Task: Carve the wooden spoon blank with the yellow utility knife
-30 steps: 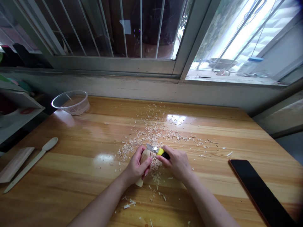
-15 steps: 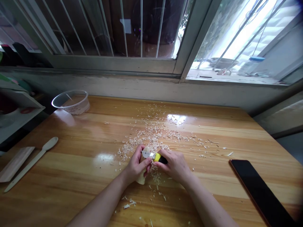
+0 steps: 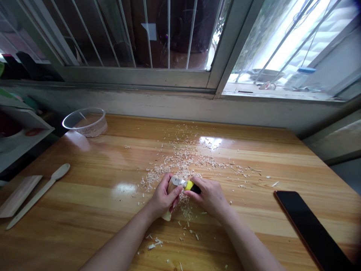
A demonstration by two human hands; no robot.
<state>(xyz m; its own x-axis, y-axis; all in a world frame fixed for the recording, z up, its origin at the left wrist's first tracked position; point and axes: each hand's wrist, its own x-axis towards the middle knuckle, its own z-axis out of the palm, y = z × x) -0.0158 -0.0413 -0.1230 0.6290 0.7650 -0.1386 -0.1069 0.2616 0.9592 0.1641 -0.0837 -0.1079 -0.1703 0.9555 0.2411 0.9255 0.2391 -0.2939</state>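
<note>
My left hand [image 3: 161, 196] is wrapped round a pale piece of wood [image 3: 167, 216], whose lower end sticks out below the fingers; its full shape is hidden. A yellow-and-black utility knife [image 3: 190, 186] sits in the closed fingers of my right hand [image 3: 211, 195]. Its short metal blade points left and lies across the upper end of the wood. My left thumb presses close to the blade's base. Wood shavings [image 3: 183, 162] are scattered on the table under and beyond both hands.
At the left lie a wooden spoon [image 3: 42, 192] and a flat wooden strip [image 3: 19, 195]. A clear plastic bowl [image 3: 96, 129] stands at the back left corner of the wooden table [image 3: 98, 222]. A black phone [image 3: 307, 222] lies at the right. Behind is a barred window [image 3: 135, 77].
The knife blade has shifted slightly right and tilted against the top of the wood, and my right hand has moved a little right with it. My left hand keeps its grip.
</note>
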